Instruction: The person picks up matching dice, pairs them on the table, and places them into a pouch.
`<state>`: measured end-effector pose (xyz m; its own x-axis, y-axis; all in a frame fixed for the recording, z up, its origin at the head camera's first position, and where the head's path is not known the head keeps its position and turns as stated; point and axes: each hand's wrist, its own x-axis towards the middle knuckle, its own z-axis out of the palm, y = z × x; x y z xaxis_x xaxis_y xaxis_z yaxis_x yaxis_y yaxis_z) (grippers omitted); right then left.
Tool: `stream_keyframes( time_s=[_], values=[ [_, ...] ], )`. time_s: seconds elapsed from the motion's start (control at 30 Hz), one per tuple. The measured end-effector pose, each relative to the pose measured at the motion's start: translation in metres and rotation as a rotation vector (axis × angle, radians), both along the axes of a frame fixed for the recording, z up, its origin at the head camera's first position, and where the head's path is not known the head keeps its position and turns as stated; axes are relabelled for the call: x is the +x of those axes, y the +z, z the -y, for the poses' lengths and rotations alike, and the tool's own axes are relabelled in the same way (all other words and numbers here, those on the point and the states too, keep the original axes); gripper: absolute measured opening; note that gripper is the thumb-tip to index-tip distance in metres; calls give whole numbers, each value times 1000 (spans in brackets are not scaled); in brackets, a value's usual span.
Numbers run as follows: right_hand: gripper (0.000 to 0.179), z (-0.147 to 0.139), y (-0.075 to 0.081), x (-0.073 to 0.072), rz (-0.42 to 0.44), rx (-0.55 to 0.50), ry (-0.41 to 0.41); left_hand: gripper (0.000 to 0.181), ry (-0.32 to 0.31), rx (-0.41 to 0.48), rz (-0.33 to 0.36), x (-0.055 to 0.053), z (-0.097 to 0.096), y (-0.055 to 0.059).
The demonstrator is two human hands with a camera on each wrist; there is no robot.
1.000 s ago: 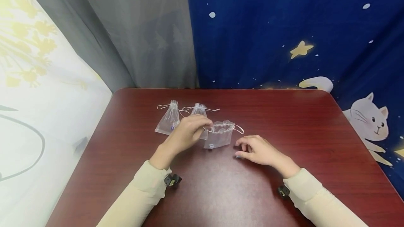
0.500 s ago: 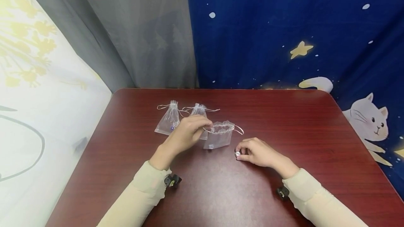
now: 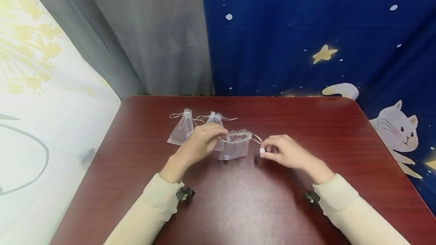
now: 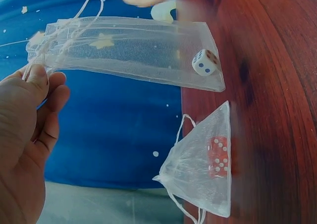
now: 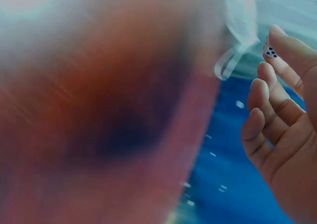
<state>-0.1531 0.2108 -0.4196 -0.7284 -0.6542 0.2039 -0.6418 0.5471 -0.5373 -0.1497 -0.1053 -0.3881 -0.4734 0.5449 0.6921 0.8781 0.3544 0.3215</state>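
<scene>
My left hand (image 3: 199,143) pinches the gathered rim of a sheer white drawstring bag (image 3: 235,149), whose mouth is open at the top. A white die (image 4: 204,63) with blue and brownish dots lies in the bottom corner of that bag in the left wrist view. Between thumb and index finger, my right hand (image 3: 287,152) holds another white die (image 3: 262,151), raised just right of the bag by its cord loop. Dark dots show on this held die (image 5: 270,51) in the right wrist view.
Two closed drawstring bags lie on the red-brown table (image 3: 272,114): one (image 3: 179,131) at left with a small blue item, one (image 3: 214,118) partly behind my left hand. In the left wrist view, a tied bag (image 4: 188,172) contains red dice (image 4: 219,157).
My right hand took hold of the white die on the table, then lifted it up and slightly rightward, level with the bag. The left hand and its bag stayed nearly still.
</scene>
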Motion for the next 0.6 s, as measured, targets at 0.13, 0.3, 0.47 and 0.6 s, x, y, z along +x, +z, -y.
stream_keyframes(
  time_s=[0.13,0.3,0.47,0.6],
  values=[
    [14,-4,27,-7,-50,-31,-32,24,3,-4,1,-1,2,1],
    [16,-1,57,-11,-107,-50,-26,24,22,-21,0,-2,4,1],
    [16,13,76,-12,-111,-71,18,27,18,-21,-4,-2,2,-1],
    [15,28,84,-11,-113,-107,58,27,0,-10,17,-2,-2,-4]
  ],
)
